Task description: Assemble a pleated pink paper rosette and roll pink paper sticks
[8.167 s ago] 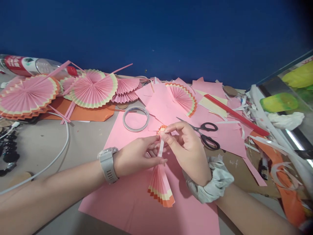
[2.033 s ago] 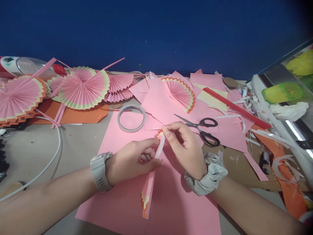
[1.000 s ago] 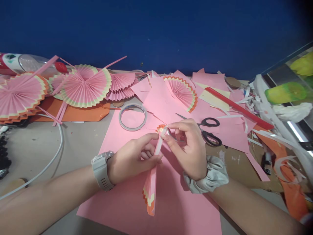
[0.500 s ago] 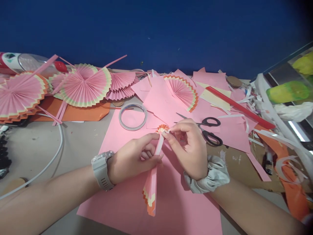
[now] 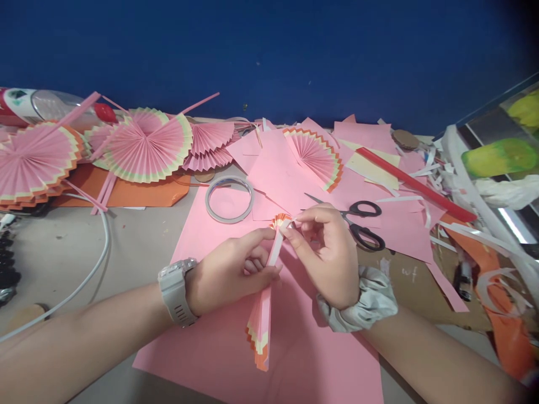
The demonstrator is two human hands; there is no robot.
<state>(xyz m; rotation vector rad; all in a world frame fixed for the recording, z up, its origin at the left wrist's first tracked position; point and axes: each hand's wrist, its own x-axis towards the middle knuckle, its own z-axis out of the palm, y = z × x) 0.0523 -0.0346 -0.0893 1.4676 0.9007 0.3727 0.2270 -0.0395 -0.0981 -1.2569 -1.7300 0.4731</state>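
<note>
A pleated paper fan (image 5: 261, 328), pink with yellow and orange zigzag edges, is held folded and nearly upright in the middle of the view. My left hand (image 5: 236, 272), with a watch on its wrist, pinches the fan's narrow middle between thumb and fingers. At the fan's upper end, my right hand (image 5: 324, 252) has thumb and index finger closed on the edge of a white strip (image 5: 277, 247) running along the fold. A scrunchie circles the right wrist. Beneath both hands lies a large pink sheet (image 5: 328, 359).
A roll of tape (image 5: 207, 205) lies just beyond my left hand. Black-handled scissors (image 5: 365, 235) rest beyond my right hand. Finished-looking round fans (image 5: 147, 148) fill the back left, another fan (image 5: 318, 154) lies on pink paper, and a red stick (image 5: 415, 182) crosses scraps at right.
Both hands and the fan stay almost in place. The right fingertips shift very slightly at the upper end of the strip.
</note>
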